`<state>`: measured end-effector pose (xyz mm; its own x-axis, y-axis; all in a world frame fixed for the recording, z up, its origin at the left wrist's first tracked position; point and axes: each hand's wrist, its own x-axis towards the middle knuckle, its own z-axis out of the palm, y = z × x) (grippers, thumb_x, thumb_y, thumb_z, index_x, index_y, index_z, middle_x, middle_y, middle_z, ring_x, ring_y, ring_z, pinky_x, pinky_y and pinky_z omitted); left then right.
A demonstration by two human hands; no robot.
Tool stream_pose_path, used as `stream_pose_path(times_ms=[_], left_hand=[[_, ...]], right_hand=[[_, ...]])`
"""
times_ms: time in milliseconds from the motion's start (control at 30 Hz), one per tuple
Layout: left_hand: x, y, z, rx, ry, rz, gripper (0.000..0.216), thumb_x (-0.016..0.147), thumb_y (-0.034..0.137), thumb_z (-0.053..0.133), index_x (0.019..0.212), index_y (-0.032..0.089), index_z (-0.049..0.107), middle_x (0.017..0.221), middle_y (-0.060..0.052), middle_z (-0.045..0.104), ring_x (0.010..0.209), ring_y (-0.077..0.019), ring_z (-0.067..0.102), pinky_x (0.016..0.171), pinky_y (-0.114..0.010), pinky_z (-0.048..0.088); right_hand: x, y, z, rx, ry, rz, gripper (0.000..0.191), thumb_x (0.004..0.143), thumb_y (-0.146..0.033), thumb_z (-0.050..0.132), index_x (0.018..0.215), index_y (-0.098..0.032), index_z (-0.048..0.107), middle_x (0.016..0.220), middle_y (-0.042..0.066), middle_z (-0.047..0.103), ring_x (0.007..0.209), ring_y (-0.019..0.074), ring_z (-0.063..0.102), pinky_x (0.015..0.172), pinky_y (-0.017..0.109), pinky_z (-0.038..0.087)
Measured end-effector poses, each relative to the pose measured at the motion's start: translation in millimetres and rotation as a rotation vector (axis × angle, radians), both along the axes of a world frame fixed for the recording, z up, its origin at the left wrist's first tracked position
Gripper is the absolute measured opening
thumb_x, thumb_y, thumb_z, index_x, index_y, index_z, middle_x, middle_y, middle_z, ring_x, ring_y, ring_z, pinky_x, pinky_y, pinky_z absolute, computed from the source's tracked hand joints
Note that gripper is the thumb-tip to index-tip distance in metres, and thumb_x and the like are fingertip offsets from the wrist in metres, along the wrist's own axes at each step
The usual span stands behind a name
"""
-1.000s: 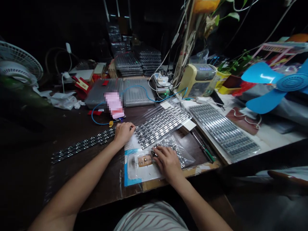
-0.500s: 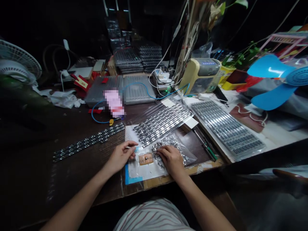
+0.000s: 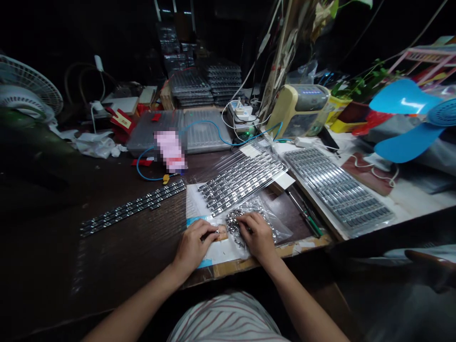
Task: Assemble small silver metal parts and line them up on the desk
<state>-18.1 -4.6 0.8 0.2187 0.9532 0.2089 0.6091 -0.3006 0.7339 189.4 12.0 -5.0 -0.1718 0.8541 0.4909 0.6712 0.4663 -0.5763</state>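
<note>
My left hand [image 3: 195, 243] rests with curled fingers on a small tan block [image 3: 221, 232] lying on a white sheet [image 3: 223, 251] at the desk's front edge; whether anything is in the fingers stays hidden. My right hand [image 3: 257, 234] is just right of it, fingertips pinching into a pile of small shiny metal parts [image 3: 235, 221] on a clear plastic bag [image 3: 276, 228]. A transparent pack of metal strips [image 3: 242, 179] lies just beyond both hands. More metal strips [image 3: 131, 207] lie in a row on the dark desk to the left.
A tray of small parts [image 3: 338, 190] sits at the right, with screwdrivers [image 3: 304, 216] beside it. Stacked trays [image 3: 204, 85], a blue cable [image 3: 213, 130], a power strip [image 3: 244, 118], a beige machine [image 3: 301, 109], a white fan [image 3: 28, 95] and a blue fan [image 3: 416, 118] crowd the back.
My left hand left the loose strips, came back toward me and settled on the tan block beside my right hand. My right hand stayed at the pile of parts.
</note>
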Motion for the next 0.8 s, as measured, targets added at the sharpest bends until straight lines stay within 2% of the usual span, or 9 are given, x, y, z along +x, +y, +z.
stream_pose_path(times_ms=[300,400,533,700,800], left_hand=[[3.1,-0.7,2.1,0.025,0.086,-0.022,0.009,0.085,0.021,0.058,0.083,0.018,0.067,0.082,-0.005,0.063,0.081,-0.0187,0.057,0.074,-0.031,0.045],[0.8,0.8,1.7,0.025,0.011,-0.005,0.009,0.084,0.021,0.058,0.084,0.019,0.067,0.083,-0.004,0.064,0.083,-0.0182,0.059,0.075,-0.030,0.046],[-3.9,4.2,0.6,0.034,-0.129,0.091,0.011,0.084,0.022,0.057,0.087,0.018,0.067,0.085,-0.004,0.065,0.082,-0.0166,0.061,0.073,-0.028,0.048],[-5.5,5.6,-1.1,0.024,-0.149,0.075,0.012,0.084,0.023,0.057,0.088,0.019,0.067,0.086,-0.004,0.065,0.082,-0.0161,0.062,0.073,-0.026,0.049],[-5.8,5.3,-2.4,0.016,-0.156,0.079,0.011,0.084,0.024,0.058,0.087,0.019,0.067,0.086,-0.004,0.066,0.082,-0.0162,0.062,0.072,-0.026,0.049]], right_hand=[[-2.1,-1.9,3.2,-0.020,0.012,0.030,0.011,0.089,-0.019,0.054,0.091,-0.021,0.064,0.087,0.004,0.067,0.083,0.0179,0.059,0.076,0.031,0.045],[-12.5,-4.5,4.8,-0.067,-0.024,0.071,0.007,0.087,-0.025,0.059,0.085,-0.022,0.065,0.081,0.002,0.068,0.079,0.0161,0.059,0.073,0.029,0.042],[-33.5,-8.7,5.7,-0.072,-0.147,0.085,0.009,0.083,-0.032,0.066,0.080,-0.024,0.068,0.083,0.002,0.067,0.079,0.0158,0.056,0.070,0.029,0.036],[-50.4,-10.7,5.8,-0.063,-0.258,0.064,0.007,0.083,-0.031,0.066,0.088,-0.030,0.070,0.087,0.001,0.065,0.080,0.0170,0.053,0.069,0.031,0.035],[-38.6,-13.2,14.4,-0.076,-0.268,0.063,0.019,0.082,-0.032,0.066,0.101,-0.029,0.068,0.095,0.003,0.064,0.085,0.0187,0.054,0.071,0.032,0.040]])
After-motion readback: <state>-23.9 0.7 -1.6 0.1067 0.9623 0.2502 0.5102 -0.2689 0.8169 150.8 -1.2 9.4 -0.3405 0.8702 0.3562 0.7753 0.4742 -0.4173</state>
